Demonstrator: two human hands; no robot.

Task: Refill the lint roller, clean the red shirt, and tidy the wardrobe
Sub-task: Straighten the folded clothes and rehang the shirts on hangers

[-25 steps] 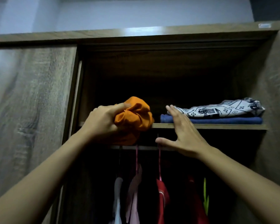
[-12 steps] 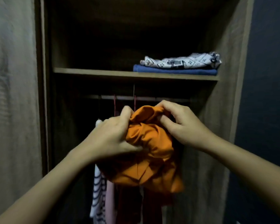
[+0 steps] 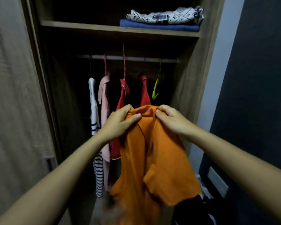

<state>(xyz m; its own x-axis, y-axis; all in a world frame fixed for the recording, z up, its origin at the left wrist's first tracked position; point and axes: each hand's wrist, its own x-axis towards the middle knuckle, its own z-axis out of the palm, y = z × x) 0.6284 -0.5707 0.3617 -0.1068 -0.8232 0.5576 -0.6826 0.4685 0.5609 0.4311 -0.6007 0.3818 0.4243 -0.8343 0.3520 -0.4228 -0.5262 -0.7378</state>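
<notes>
Two hands hold one orange garment (image 3: 152, 159) up in front of the open wardrobe (image 3: 193, 75). The left hand (image 3: 118, 122) grips the cloth's upper edge, its thumb laid flat across the front and its fingers curled out of sight behind the fabric. The right hand (image 3: 172, 119) pinches the same edge just beside it, thumb forward, fingers bent over the top. The garment hangs bunched and creased below both hands; its bottom is cut off by the picture's lower edge, so its type cannot be told.

Behind it, a rail (image 3: 133, 58) carries a striped top (image 3: 94, 114), a pink garment (image 3: 104, 101), a red shirt (image 3: 123, 98) with pale trim, a second red garment (image 3: 145, 93) and a bare green hanger (image 3: 156, 90). The orange cloth and the left hand cover the lower parts of both red pieces.

On the shelf (image 3: 88, 27) above, a patterned white cloth (image 3: 165, 16) lies folded on a folded blue one (image 3: 159, 27).

The wardrobe interior is dark and its back wall is hard to make out. A dark heap (image 3: 190, 210) at the lower right is too dim to identify.
</notes>
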